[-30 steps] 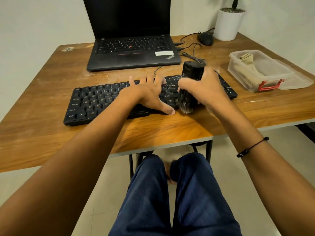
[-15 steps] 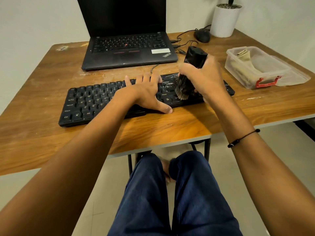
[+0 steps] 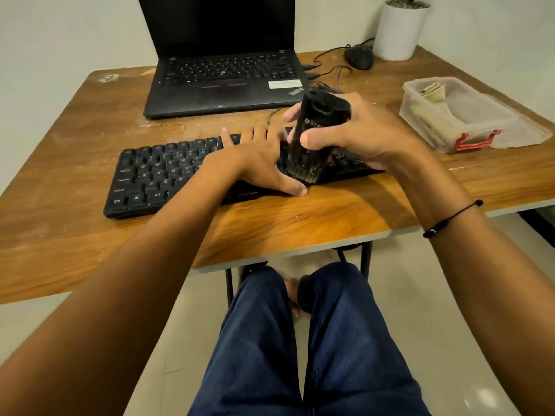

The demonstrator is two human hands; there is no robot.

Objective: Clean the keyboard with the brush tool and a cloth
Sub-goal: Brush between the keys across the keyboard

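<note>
Brushing step. Right hand [image 3: 357,136] is gripping the brush tool [image 3: 315,136], fingers wrapped round its black body, bristles down on the right half of the keyboard [image 3: 156,172], which is lying on the desk [image 3: 75,139] in front of the laptop [image 3: 222,82]. Left hand [image 3: 255,163] is resting flat on the keys mid-board, fingers spread, holding nothing, thumb on the desk edge of the board. To do it well, I'd say: keep the left hand pinning the board, angle bristles into key gaps, stroke row by row, light pressure. Cloth [image 3: 432,94] is sitting in the plastic box [image 3: 468,127] to the right, apparently the next step.
</note>
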